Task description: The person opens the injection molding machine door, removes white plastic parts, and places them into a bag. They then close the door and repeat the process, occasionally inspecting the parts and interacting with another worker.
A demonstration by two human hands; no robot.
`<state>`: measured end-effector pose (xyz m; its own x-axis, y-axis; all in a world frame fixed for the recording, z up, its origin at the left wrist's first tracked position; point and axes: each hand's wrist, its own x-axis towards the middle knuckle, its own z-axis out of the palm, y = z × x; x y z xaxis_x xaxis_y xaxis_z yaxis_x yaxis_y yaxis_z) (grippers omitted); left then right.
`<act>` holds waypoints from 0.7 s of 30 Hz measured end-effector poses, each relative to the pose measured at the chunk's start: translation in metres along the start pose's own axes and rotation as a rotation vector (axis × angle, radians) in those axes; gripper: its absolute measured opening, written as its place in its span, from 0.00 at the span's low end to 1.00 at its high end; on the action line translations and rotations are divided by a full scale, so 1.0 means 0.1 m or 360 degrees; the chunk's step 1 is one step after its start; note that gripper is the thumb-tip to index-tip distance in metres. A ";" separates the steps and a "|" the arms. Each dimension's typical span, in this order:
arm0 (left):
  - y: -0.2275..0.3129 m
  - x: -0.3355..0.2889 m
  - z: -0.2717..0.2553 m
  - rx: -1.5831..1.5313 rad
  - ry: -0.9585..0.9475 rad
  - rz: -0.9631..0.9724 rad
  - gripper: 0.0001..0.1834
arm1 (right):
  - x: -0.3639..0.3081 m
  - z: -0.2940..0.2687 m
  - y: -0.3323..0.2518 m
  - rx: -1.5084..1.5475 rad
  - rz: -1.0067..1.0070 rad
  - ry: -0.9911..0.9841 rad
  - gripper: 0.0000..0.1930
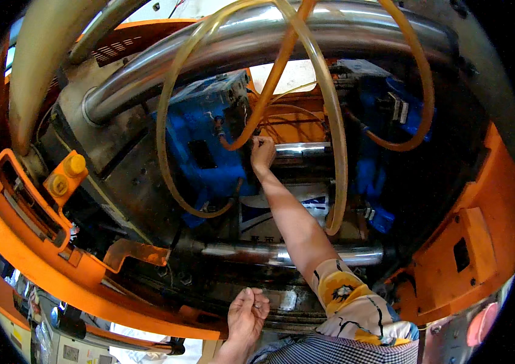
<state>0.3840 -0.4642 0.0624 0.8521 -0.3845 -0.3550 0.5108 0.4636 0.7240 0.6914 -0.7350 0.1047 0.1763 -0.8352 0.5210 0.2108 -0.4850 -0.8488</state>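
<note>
My right hand [263, 153] reaches deep into the machine, between two blue mould halves. Its fingers are bent and drawn together beside the inner face of the left mould half [194, 142]; whatever they hold, if anything, is hidden. Close by, an amber hose [274, 85] runs down to a fitting on that half. My left hand [248, 315] is near the machine's front edge, palm up, fingers curled in toward the thumb. What lies in those fingers is too small to make out. The right mould half [368, 151] stands apart, across the gap.
Thick steel tie bars [239, 39] cross above, and another bar [288, 253] runs below my right forearm. A clear looping hose [335, 121] hangs just right of that arm. An orange frame [106, 303] with a yellow-button box [66, 174] borders the left side; an orange panel [461, 261] borders the right.
</note>
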 end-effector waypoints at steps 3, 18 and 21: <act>0.00 0.00 -0.03 0.0056 -0.0079 0.0006 0.14 | 0.05 0.05 0.11 -0.0033 -0.0123 0.0060 0.07; 0.12 -0.12 -0.05 0.0328 0.0006 -0.0015 0.17 | -0.08 0.02 0.00 -0.0059 -0.0126 -0.0047 0.07; 0.08 -0.06 -0.12 0.0380 0.0021 0.0081 0.17 | -0.10 -0.01 0.05 -0.0145 -0.0213 -0.0175 0.12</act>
<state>0.3844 -0.4485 0.0632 0.8783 -0.3544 -0.3210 0.4271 0.2795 0.8599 0.6896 -0.7294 0.0952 0.2578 -0.7308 0.6320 0.1523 -0.6153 -0.7735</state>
